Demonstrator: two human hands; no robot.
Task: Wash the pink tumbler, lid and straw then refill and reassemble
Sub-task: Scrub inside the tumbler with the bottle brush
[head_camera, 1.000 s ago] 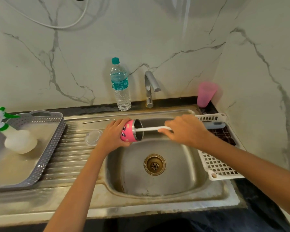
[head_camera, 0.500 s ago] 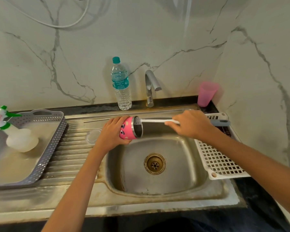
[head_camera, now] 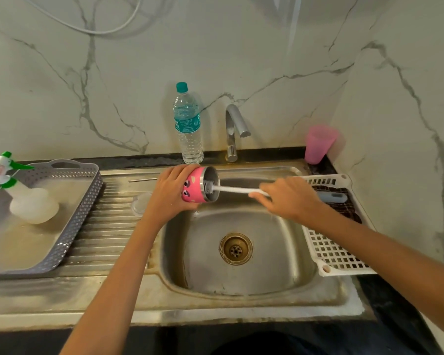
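Bristles of the long white-handled bottle brush [head_camera: 235, 190] now sit just inside the mouth of the pink steel-lined tumbler with the cartoon face [head_camera: 192, 187]. A second ago the brush was pushed deep into it and only the handle showed. The right hand [head_camera: 290, 199] has drawn back with the brush, towards the right side of the stainless steel sink basin [head_camera: 241, 301], its fingers closed round the handle and pinching it partway along. The left hand [head_camera: 171, 193] wraps the tumbler's closed end with fingers curled over it, holding it on its side above the basin's back left corner, mouth facing right; that hold has barely shifted. This looks like one out-stroke of an in-and-out scrub, so the tumbler's inside is mid-wash and not yet rinsed: the chrome tap [head_camera: 235, 129] behind the basin shows no water running. The clear round lid [head_camera: 141, 203] lies on the ribbed drainboard just left of the basin, and the thin metal straw [head_camera: 142, 179] lies left of the basin too, further back. Neither hand touches them, so their washing, the refill and the reassembly seem to lie ahead.
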